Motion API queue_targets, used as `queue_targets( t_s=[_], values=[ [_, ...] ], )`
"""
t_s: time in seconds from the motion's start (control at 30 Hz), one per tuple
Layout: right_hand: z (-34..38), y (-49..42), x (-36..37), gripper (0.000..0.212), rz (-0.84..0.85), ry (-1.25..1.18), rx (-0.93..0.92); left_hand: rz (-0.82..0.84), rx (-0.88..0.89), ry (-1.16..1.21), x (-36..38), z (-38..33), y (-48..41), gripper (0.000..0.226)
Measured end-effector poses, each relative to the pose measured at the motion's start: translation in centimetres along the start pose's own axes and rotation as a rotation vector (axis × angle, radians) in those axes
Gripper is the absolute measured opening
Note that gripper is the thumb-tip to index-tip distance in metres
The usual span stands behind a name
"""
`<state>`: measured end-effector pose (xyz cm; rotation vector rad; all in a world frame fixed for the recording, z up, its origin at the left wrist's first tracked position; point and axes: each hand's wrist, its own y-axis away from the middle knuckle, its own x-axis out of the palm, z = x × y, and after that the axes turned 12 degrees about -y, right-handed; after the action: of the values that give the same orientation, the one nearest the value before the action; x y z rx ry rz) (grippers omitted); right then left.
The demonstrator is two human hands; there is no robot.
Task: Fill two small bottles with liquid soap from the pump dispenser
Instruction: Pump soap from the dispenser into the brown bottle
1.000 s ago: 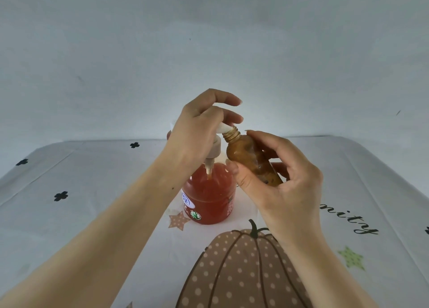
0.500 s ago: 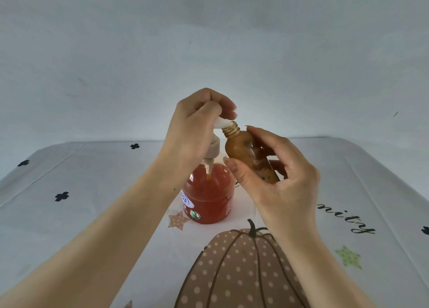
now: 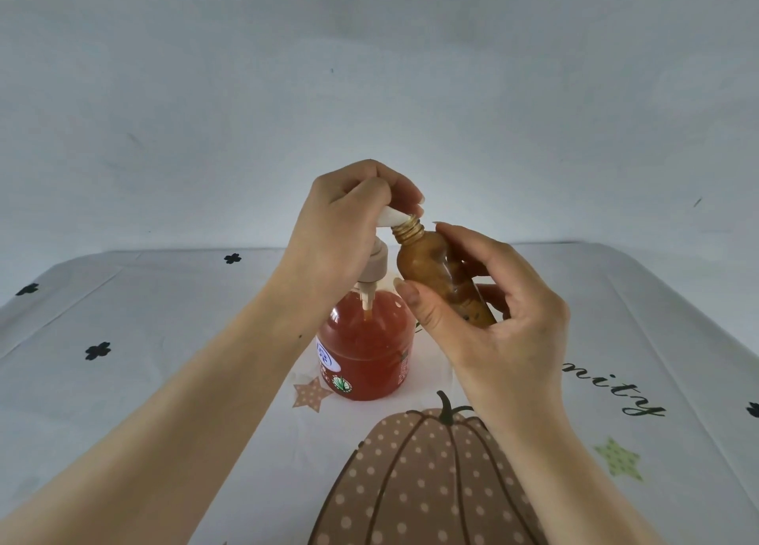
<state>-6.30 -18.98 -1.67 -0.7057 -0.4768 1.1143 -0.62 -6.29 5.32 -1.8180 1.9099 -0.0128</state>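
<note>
The pump dispenser (image 3: 365, 355), a round clear bottle of red-orange soap with a white pump, stands at the table's middle. My left hand (image 3: 345, 232) is curled over the pump head, whose white nozzle (image 3: 392, 218) pokes out beneath the fingers. My right hand (image 3: 497, 323) grips a small amber bottle (image 3: 427, 265), tilted with its open threaded neck right at the nozzle tip. The bottle's lower part is hidden in my palm. No second small bottle is in view.
The table (image 3: 164, 339) wears a white cloth with black clover marks, a dotted brown pumpkin print (image 3: 423, 483) at the near edge, small stars and black script at right. A plain grey wall rises behind.
The pump head has risen with my left hand on it, fingers curling tighter over it. The small bottle followed upward, its neck staying at the nozzle.
</note>
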Motion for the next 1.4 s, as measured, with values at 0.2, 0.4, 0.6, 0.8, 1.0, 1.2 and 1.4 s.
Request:
queue_targets(
  t_s=[0.2, 0.4, 0.6, 0.8, 1.0, 1.2, 1.4],
  values=[
    [-0.02, 0.02, 0.08, 0.047, -0.006, -0.001, 0.007, 0.037, -0.022, 0.031, 0.01, -0.06, 0.01, 0.033],
    [-0.12, 0.18, -0.07, 0.044, 0.002, 0.009, 0.002, 0.069, 0.011, -0.012, 0.2, 0.28, 0.04, 0.036],
    [-0.53, 0.41, -0.15, 0.045, 0.015, 0.049, -0.011, 0.092, 0.018, -0.071, 0.38, 0.39, 0.36, 0.035],
    [-0.43, 0.16, -0.01, 0.045, -0.002, 0.027, -0.024, 0.019, 0.049, -0.071, 0.33, 0.05, 0.44, 0.033],
    [-0.22, 0.08, 0.11, 0.049, -0.013, 0.007, -0.041, -0.02, 0.025, 0.048, 0.19, 0.29, 0.04, 0.03],
    [-0.18, 0.1, 0.14, 0.05, -0.015, 0.007, -0.042, -0.026, 0.008, 0.049, 0.28, 0.22, 0.05, 0.032],
    [-0.17, 0.07, 0.18, 0.05, -0.012, 0.019, -0.051, -0.015, -0.01, 0.048, 0.18, 0.08, 0.12, 0.032]
  ],
)
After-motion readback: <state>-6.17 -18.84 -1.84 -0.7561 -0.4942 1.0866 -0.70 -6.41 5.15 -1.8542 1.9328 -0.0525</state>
